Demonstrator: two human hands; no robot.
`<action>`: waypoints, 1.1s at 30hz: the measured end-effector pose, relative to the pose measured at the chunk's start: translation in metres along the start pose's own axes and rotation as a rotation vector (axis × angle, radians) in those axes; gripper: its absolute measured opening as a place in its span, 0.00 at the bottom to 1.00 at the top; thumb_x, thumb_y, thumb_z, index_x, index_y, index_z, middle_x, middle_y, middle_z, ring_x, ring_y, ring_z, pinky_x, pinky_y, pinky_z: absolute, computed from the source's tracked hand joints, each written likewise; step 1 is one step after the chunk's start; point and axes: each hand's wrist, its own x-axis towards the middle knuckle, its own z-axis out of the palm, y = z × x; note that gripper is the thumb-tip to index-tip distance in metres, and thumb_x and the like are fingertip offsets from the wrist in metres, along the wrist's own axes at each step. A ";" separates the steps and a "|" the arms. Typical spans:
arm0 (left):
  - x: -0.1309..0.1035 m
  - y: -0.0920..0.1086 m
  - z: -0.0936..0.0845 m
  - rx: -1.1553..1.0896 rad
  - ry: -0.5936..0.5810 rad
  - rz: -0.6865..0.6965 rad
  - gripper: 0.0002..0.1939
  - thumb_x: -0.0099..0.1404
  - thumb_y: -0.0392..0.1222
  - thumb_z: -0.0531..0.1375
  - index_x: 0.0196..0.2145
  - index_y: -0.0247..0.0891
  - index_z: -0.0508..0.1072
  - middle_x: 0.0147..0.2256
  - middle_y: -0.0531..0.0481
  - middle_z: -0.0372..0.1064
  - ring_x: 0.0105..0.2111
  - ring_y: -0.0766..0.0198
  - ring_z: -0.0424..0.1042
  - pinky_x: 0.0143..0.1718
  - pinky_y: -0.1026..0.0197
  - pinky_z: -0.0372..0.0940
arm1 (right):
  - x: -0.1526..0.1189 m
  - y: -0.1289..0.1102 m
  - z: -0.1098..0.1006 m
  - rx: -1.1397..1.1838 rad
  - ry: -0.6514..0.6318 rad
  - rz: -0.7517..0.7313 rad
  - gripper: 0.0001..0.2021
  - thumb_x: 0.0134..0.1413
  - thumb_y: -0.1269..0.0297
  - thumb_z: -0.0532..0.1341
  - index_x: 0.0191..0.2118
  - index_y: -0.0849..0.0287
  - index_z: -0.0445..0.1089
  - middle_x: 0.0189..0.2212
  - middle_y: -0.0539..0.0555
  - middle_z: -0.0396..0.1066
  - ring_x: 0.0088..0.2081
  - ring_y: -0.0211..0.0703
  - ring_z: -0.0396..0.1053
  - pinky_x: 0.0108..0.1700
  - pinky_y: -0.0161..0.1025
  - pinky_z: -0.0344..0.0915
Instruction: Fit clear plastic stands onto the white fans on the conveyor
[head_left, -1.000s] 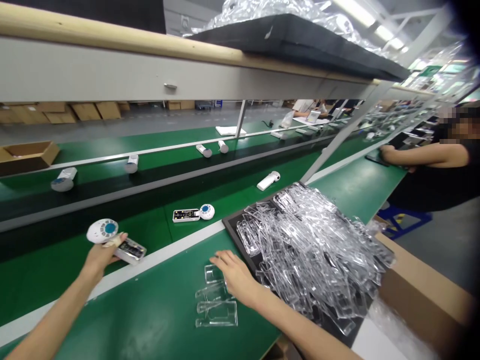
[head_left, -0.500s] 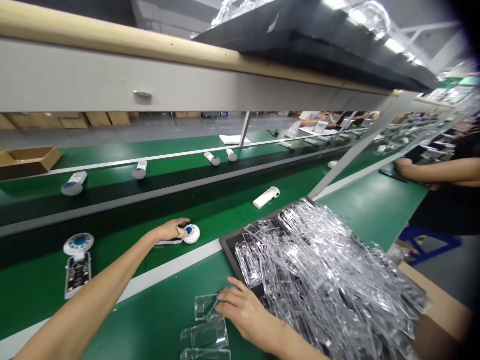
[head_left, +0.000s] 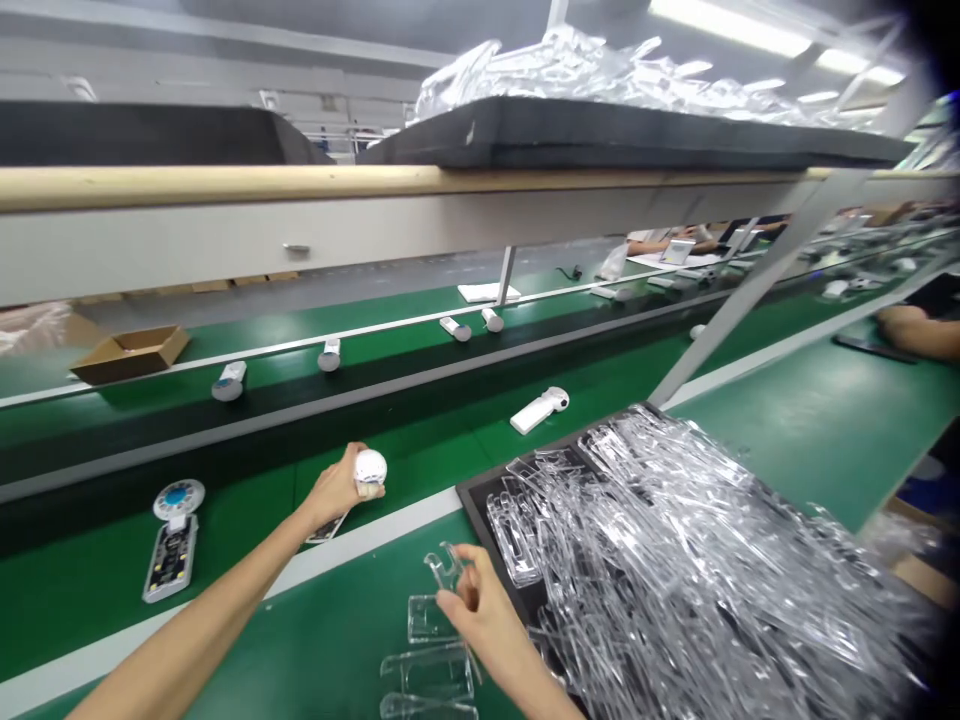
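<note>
No legible lettering, brands or numbers. Markings on dial [head_left: 178, 496] of near-left white device [head_left: 172, 550] too small to read; held white device [head_left: 370, 466], blurred; far-right upright panel [head_left: 678, 252], indistinct.

Left hand [head_left: 337, 494] hides part of the white device [head_left: 370, 467] it grips near the edge of the belt [head_left: 435, 440]; right hand [head_left: 486, 615] covers part of 1 clear piece [head_left: 442, 568]. Lowest clear cover [head_left: 427, 706] on table [head_left: 322, 640] cut off by lower frame edge; heap [head_left: 697, 560] blurred towards right corner of tray [head_left: 475, 505].

Green bench [head_left: 322, 620]: black tray [head_left: 480, 520], loose clear plastic pieces [head_left: 429, 672] beside it. Green belt [head_left: 427, 445]: white round-headed devices [head_left: 537, 412].
</note>
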 end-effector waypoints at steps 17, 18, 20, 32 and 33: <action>-0.131 0.039 -0.018 -1.160 0.327 -0.194 0.32 0.49 0.56 0.66 0.48 0.41 0.64 0.42 0.45 0.69 0.34 0.60 0.71 0.32 0.60 0.65 | -0.025 -0.068 0.111 -0.658 0.349 -0.428 0.24 0.59 0.64 0.52 0.61 0.57 0.54 0.44 0.63 0.64 0.44 0.55 0.63 0.43 0.54 0.65; -0.134 0.036 -0.021 -1.193 0.339 -0.192 0.31 0.49 0.56 0.66 0.48 0.41 0.64 0.42 0.45 0.69 0.35 0.59 0.71 0.32 0.59 0.65 | -0.029 -0.066 0.114 -0.657 0.329 -0.421 0.26 0.60 0.64 0.52 0.63 0.55 0.50 0.46 0.62 0.64 0.45 0.55 0.63 0.44 0.54 0.65; -0.142 0.028 -0.024 -1.280 0.343 -0.175 0.30 0.50 0.55 0.65 0.47 0.41 0.65 0.41 0.45 0.69 0.36 0.58 0.72 0.33 0.58 0.66 | -0.036 -0.065 0.117 -0.637 0.254 -0.373 0.28 0.61 0.64 0.51 0.65 0.50 0.44 0.45 0.60 0.64 0.45 0.54 0.65 0.41 0.51 0.66; -0.196 -0.004 -0.004 -1.376 0.087 -0.181 0.25 0.48 0.54 0.67 0.41 0.38 0.73 0.43 0.44 0.72 0.45 0.52 0.69 0.38 0.58 0.66 | -0.072 -0.095 0.118 -0.366 0.194 -0.303 0.18 0.61 0.62 0.51 0.56 0.50 0.62 0.42 0.54 0.66 0.43 0.44 0.66 0.47 0.43 0.63; -0.200 -0.003 -0.003 -1.339 0.128 -0.157 0.25 0.48 0.54 0.67 0.41 0.39 0.73 0.44 0.45 0.71 0.46 0.52 0.68 0.39 0.59 0.65 | -0.068 -0.093 0.120 -0.247 0.253 -0.223 0.16 0.63 0.62 0.48 0.51 0.54 0.67 0.40 0.54 0.68 0.41 0.43 0.67 0.45 0.41 0.64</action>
